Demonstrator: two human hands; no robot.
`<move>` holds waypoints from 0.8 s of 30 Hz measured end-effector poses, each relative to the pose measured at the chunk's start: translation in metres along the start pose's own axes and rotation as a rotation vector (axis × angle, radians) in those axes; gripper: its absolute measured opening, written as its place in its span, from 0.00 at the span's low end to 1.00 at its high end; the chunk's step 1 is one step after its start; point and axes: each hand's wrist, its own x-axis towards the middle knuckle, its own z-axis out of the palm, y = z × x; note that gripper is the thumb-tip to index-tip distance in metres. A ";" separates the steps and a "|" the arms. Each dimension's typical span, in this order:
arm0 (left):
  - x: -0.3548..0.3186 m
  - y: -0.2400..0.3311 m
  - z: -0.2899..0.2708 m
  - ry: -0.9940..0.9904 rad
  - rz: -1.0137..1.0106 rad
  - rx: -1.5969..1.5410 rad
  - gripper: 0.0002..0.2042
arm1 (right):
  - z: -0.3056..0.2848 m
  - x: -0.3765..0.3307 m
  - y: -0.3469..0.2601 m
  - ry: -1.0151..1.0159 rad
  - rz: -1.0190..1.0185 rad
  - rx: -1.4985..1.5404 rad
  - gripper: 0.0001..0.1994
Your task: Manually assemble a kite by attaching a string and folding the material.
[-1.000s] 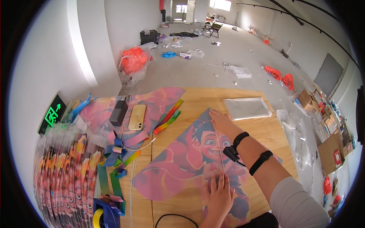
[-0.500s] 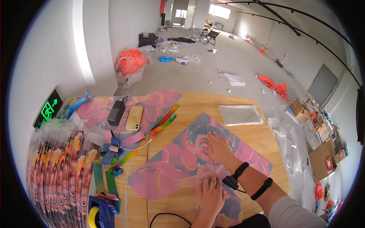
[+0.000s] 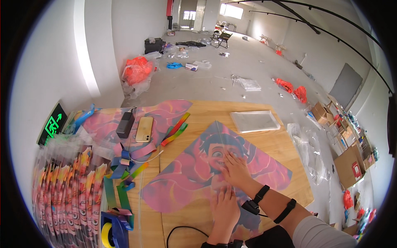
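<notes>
In the head view, a pink diamond-shaped kite (image 3: 194,173) printed with a cartoon face is seen spread flat on the wooden table (image 3: 264,140), pinned smooth along its centre line by the open, flattened left hand (image 3: 224,206) and right hand (image 3: 235,167).

Single head-worn fisheye view, looking down and forward from above the near edge of the wooden tabletop (image 3: 264,144). Close over the work: left hand (image 3: 224,206) and right hand (image 3: 235,167) entering from the lower edge, low in the picture, flat on a pink kite (image 3: 186,177). Farther up, wide sweep of grey concrete floor (image 3: 215,84) toward the far doorway (image 3: 190,14). Straight edges bent near the dark round rim. No second view to share any part with
</notes>
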 end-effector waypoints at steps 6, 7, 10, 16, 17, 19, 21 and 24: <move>-0.005 -0.001 -0.003 -0.053 -0.030 -0.044 0.17 | -0.013 -0.033 -0.013 -0.049 -0.009 -0.038 0.30; -0.006 0.000 -0.007 -0.078 -0.040 -0.031 0.16 | -0.014 -0.040 -0.017 -0.050 -0.012 -0.036 0.30; -0.008 0.003 -0.020 -0.156 -0.031 -0.010 0.17 | -0.019 -0.065 -0.022 -0.062 0.020 -0.030 0.30; -0.016 -0.006 -0.018 -0.090 -0.017 0.018 0.16 | -0.028 -0.111 -0.037 -0.090 -0.001 -0.069 0.27; -0.017 -0.008 -0.017 -0.099 -0.016 0.015 0.16 | -0.032 -0.116 -0.040 -0.086 -0.017 -0.093 0.28; -0.017 -0.012 -0.015 -0.099 0.015 -0.015 0.16 | -0.035 -0.127 -0.045 -0.084 -0.020 -0.100 0.28; -0.018 -0.013 -0.016 -0.146 -0.001 -0.024 0.18 | -0.038 -0.137 -0.047 -0.079 -0.028 -0.049 0.27; -0.025 -0.012 -0.011 -0.179 -0.003 -0.004 0.23 | -0.045 -0.154 -0.055 -0.144 -0.043 -0.174 0.29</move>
